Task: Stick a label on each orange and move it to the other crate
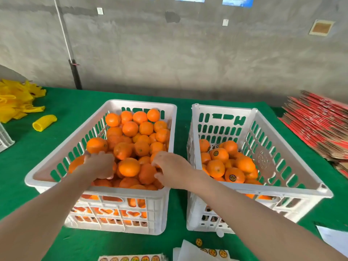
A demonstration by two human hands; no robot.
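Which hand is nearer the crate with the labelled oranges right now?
Right. The right hand rests on oranges by the right wall of the full crate, next to the labelled-orange crate; the left hand is farther off, in the left half.

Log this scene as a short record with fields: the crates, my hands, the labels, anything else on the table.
left crate: nearly full of oranges, no labels visible
right crate: partly filled, some labelled oranges
left hand: on the oranges in the left crate, grip unclear
right hand: in the same crate, grip unclear
label sheets: near table edge, on green cloth
other: yellow foam nets far left, red cardboard stack right
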